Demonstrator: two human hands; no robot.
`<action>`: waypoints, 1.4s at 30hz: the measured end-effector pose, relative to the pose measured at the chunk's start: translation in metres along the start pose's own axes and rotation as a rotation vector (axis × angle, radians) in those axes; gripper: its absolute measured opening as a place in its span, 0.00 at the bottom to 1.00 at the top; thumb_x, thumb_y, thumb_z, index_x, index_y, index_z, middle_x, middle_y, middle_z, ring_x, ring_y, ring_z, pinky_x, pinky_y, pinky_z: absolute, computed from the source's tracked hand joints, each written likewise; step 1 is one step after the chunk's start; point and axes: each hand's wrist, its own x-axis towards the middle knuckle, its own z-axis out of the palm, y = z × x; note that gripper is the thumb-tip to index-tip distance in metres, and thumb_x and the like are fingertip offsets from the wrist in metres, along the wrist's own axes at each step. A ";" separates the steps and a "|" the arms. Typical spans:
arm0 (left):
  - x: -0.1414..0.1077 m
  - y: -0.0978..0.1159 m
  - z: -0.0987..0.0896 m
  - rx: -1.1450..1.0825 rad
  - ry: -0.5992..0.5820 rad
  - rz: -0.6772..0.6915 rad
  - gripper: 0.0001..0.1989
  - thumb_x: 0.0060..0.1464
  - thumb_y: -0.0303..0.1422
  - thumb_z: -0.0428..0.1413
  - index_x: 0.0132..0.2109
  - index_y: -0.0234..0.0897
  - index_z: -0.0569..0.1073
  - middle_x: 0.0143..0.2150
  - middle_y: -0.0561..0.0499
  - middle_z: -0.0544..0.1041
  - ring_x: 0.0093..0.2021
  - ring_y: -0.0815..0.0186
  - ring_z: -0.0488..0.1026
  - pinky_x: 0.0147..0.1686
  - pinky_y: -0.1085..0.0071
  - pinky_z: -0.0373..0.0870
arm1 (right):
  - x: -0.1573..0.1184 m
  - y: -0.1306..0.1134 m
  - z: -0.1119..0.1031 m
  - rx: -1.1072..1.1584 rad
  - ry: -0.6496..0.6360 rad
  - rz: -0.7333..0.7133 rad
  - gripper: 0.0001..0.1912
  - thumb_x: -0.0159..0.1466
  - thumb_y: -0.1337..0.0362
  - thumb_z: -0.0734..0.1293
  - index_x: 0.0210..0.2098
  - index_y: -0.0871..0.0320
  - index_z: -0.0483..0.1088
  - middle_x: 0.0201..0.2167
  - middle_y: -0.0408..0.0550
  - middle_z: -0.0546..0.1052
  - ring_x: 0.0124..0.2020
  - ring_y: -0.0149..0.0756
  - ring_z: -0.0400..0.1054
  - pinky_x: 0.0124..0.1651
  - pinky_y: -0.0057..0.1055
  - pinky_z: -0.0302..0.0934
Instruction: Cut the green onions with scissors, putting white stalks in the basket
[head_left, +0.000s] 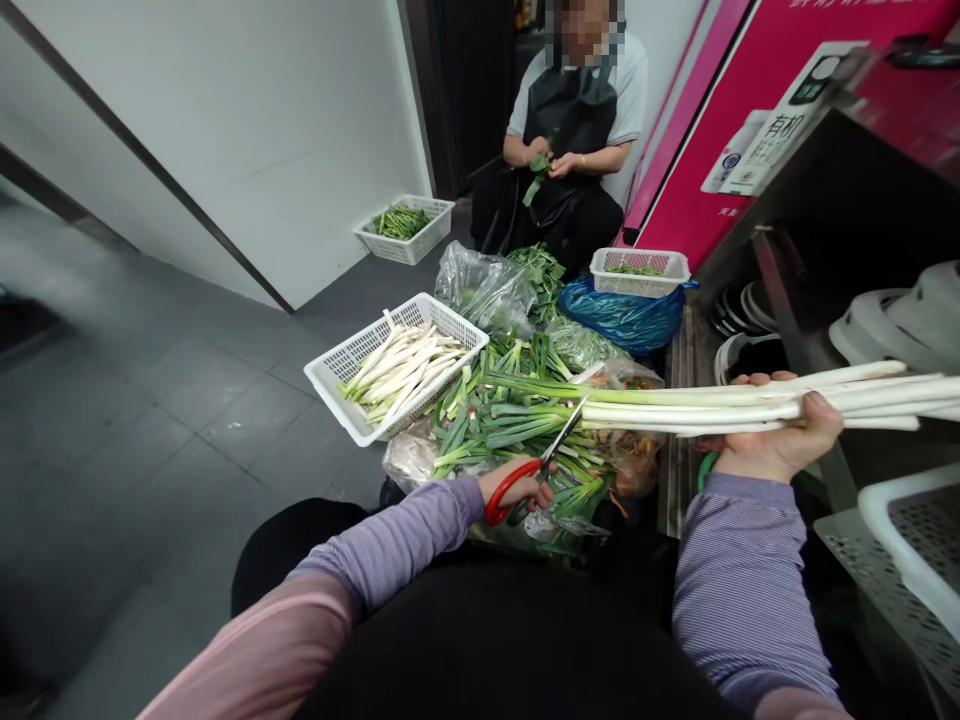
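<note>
Left hand (521, 488) closed through red-handled scissors (504, 496), blades reaching a bunch of spring onions (697, 410) gripped in the right hand (780, 445), held level above a heap of green onion tops (510, 420). Best kept tightly bunched, blades square across. Beyond, white plastic basket (352, 370) of white stalks. On pink panel (675, 200), label (769, 140) reading 有机; remainder unreadable.

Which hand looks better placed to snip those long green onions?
Probably the left: the left hand holds red-handled steel scissors, blades at the bunch of long white-and-green onions, while the right hand is busy gripping them.
</note>
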 end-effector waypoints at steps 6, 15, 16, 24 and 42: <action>0.020 0.028 0.014 -0.047 0.085 -0.005 0.28 0.44 0.18 0.51 0.55 0.30 0.65 0.27 0.53 0.73 0.26 0.69 0.71 0.27 0.75 0.67 | -0.006 0.006 0.005 0.038 -0.128 -0.026 0.14 0.40 0.58 0.58 0.22 0.60 0.67 0.21 0.42 0.61 0.26 0.29 0.59 0.31 0.27 0.65; 0.011 0.021 -0.003 -0.127 0.024 -0.010 0.14 0.57 0.33 0.51 0.49 0.32 0.69 0.20 0.58 0.65 0.16 0.75 0.56 0.18 0.77 0.53 | 0.001 0.010 0.005 0.024 0.068 0.039 0.09 0.48 0.63 0.55 0.22 0.61 0.64 0.22 0.43 0.60 0.25 0.29 0.59 0.30 0.26 0.64; 0.005 0.013 -0.008 -0.140 -0.003 -0.029 0.16 0.55 0.33 0.52 0.50 0.31 0.68 0.22 0.56 0.68 0.17 0.73 0.60 0.20 0.76 0.56 | 0.003 0.009 0.004 0.017 0.118 0.041 0.09 0.49 0.64 0.55 0.21 0.60 0.63 0.21 0.43 0.58 0.24 0.29 0.58 0.28 0.26 0.63; -0.009 -0.054 -0.010 -0.307 -0.117 -0.315 0.36 0.37 0.22 0.50 0.58 0.35 0.64 0.32 0.50 0.78 0.34 0.63 0.75 0.34 0.70 0.67 | -0.003 0.007 0.014 0.035 0.283 0.022 0.12 0.56 0.67 0.52 0.18 0.60 0.58 0.22 0.42 0.57 0.22 0.27 0.56 0.24 0.24 0.60; 0.064 0.022 -0.001 -0.142 0.208 0.003 0.11 0.63 0.29 0.45 0.48 0.30 0.69 0.19 0.58 0.64 0.15 0.75 0.58 0.16 0.78 0.55 | 0.001 0.021 0.009 -0.026 0.085 -0.011 0.10 0.46 0.60 0.56 0.16 0.59 0.62 0.19 0.44 0.58 0.24 0.32 0.59 0.24 0.28 0.62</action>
